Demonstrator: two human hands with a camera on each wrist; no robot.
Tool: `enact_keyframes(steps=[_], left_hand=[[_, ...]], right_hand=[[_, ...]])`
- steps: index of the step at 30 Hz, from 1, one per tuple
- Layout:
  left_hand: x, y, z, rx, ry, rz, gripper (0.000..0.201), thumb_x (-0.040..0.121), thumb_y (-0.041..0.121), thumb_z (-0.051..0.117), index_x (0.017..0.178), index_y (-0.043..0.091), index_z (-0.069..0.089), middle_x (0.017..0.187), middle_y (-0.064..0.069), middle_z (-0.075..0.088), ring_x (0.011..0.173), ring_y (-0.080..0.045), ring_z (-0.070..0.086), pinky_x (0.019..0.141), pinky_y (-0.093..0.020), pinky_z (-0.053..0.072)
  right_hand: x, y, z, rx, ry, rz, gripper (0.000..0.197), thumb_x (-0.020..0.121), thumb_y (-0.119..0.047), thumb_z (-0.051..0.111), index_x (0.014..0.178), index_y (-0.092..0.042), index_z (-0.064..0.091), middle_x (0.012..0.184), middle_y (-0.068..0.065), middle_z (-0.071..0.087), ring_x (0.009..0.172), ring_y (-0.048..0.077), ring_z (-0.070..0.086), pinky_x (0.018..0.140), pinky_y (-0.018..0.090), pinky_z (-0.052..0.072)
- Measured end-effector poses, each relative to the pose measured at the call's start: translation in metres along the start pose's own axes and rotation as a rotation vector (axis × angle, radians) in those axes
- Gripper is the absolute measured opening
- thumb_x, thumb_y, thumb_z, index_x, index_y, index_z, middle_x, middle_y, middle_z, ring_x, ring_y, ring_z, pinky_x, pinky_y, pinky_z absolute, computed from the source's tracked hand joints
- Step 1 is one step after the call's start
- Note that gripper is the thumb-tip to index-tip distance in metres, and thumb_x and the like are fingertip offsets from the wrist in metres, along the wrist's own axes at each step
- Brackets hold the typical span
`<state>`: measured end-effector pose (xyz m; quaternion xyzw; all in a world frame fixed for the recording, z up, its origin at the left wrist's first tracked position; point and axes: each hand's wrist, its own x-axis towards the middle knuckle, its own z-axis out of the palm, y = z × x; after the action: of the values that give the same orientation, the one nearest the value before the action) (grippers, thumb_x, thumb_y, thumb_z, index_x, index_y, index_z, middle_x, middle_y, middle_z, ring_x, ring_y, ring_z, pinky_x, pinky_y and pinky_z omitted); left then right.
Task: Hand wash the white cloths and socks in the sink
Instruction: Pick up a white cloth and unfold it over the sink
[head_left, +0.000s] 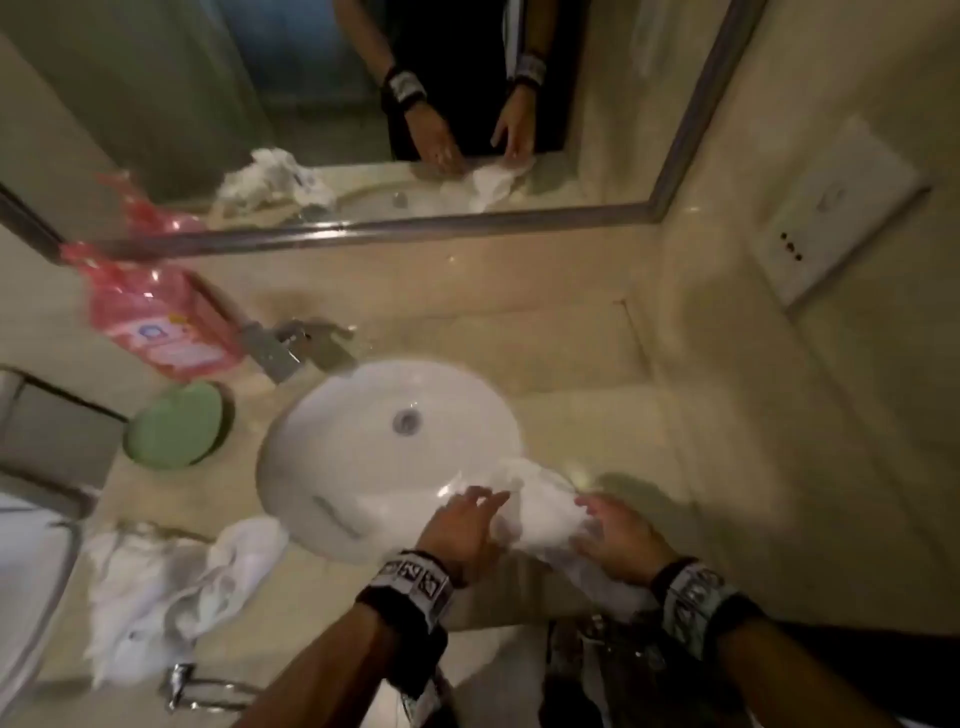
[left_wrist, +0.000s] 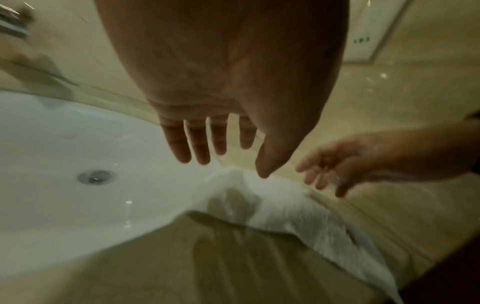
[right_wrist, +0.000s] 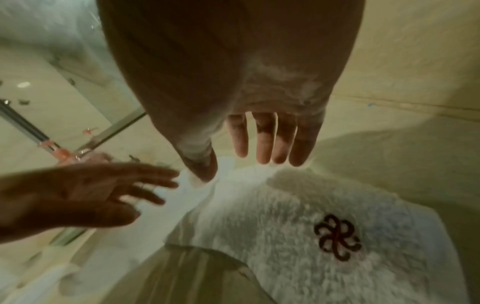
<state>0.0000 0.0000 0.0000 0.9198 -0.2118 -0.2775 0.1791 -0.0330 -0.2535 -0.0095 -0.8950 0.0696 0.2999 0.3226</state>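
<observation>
Here both hands are spread with fingers straight and grip nothing, the left hand (head_left: 464, 525) and right hand (head_left: 618, 535) hovering over a white cloth (head_left: 545, 514) draped across the near right rim of the sink (head_left: 332, 441), probably so it can be flattened for scrubbing. More white cloths and socks (head_left: 171, 587) are heaped on the table at the near left, seemingly waiting their turn, with the pink detergent bag (head_left: 156, 322) and green dish (head_left: 176, 423) far left within reach.
</observation>
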Motion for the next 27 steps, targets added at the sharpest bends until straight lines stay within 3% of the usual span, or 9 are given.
enact_keyframes(steps=[5,7,10,13,15,17,20,24,27], left_hand=[[0.05,0.023,0.03,0.156,-0.001,0.013,0.069,0.088,0.027,0.054,0.152,0.028,0.026,0.157,-0.01,0.025,0.131,-0.033,0.037,0.104,-0.044,0.04],[0.058,0.026,0.041,0.217,0.009,-0.022,0.062,0.091,0.028,0.054,0.148,0.028,0.03,0.15,-0.012,0.032,0.125,-0.034,0.041,0.097,-0.045,0.043],[0.067,0.023,0.042,0.245,0.012,-0.046,0.052,0.095,0.026,0.048,0.146,0.027,0.034,0.138,-0.014,0.042,0.116,-0.034,0.048,0.093,-0.044,0.044],[0.065,0.014,0.031,0.123,0.02,-0.065,0.042,0.097,0.028,0.045,0.139,0.025,0.044,0.129,-0.013,0.052,0.113,-0.034,0.054,0.095,-0.043,0.046],[0.06,0.004,0.01,-0.055,0.105,-0.088,0.032,0.095,0.029,0.05,0.126,0.02,0.05,0.115,-0.012,0.063,0.103,-0.034,0.06,0.083,-0.04,0.048],[0.05,-0.01,-0.016,-0.151,0.215,-0.061,0.023,0.096,0.033,0.052,0.114,0.018,0.051,0.098,-0.013,0.068,0.088,-0.036,0.062,0.07,-0.037,0.045],[0.025,-0.03,-0.058,-0.184,0.328,0.008,0.021,0.101,0.035,0.048,0.102,0.018,0.061,0.086,-0.009,0.071,0.08,-0.035,0.063,0.069,-0.041,0.048],[-0.014,-0.061,-0.103,-0.237,0.555,0.061,0.02,0.098,0.024,0.057,0.097,0.013,0.074,0.099,-0.001,0.074,0.09,-0.025,0.068,0.076,-0.036,0.052],[-0.047,-0.089,-0.132,-0.181,0.676,0.074,0.018,0.097,0.02,0.059,0.098,0.011,0.074,0.108,-0.002,0.072,0.096,-0.021,0.066,0.082,-0.032,0.052]], right_hand=[[0.036,0.001,0.013,-0.401,0.071,-0.108,0.063,0.083,-0.05,0.069,0.135,-0.021,0.049,0.136,0.006,0.045,0.125,0.028,0.041,0.108,0.038,0.036],[0.04,-0.002,0.02,-0.561,0.054,-0.203,0.05,0.08,-0.044,0.071,0.121,-0.017,0.058,0.126,0.008,0.053,0.116,0.03,0.049,0.1,0.041,0.042],[0.044,-0.011,0.015,-0.563,0.12,-0.364,0.026,0.073,-0.021,0.083,0.09,-0.007,0.069,0.094,0.014,0.064,0.084,0.036,0.065,0.071,0.042,0.053],[0.045,-0.024,0.008,-0.536,0.124,-0.412,0.02,0.092,-0.024,0.068,0.103,-0.007,0.069,0.107,0.015,0.063,0.09,0.035,0.064,0.074,0.04,0.051],[0.046,-0.036,-0.005,-0.476,0.19,-0.441,0.023,0.099,-0.027,0.058,0.109,-0.011,0.069,0.108,0.011,0.06,0.09,0.03,0.063,0.076,0.038,0.05],[0.044,-0.058,-0.02,-0.448,0.261,-0.463,0.024,0.1,-0.033,0.053,0.111,-0.017,0.068,0.099,0.005,0.056,0.08,0.025,0.058,0.066,0.035,0.048],[0.041,-0.1,-0.035,-0.5,0.36,-0.636,0.022,0.096,-0.028,0.062,0.111,-0.015,0.072,0.087,0.005,0.053,0.076,0.026,0.052,0.063,0.038,0.047],[0.047,-0.168,-0.045,-0.219,0.244,-0.613,0.021,0.097,-0.026,0.063,0.106,-0.014,0.077,0.086,-0.001,0.052,0.079,0.018,0.051,0.073,0.029,0.04],[0.054,-0.22,-0.036,-0.213,0.159,-0.61,0.014,0.097,-0.026,0.061,0.093,-0.016,0.07,0.081,-0.006,0.059,0.077,0.015,0.054,0.071,0.028,0.039]])
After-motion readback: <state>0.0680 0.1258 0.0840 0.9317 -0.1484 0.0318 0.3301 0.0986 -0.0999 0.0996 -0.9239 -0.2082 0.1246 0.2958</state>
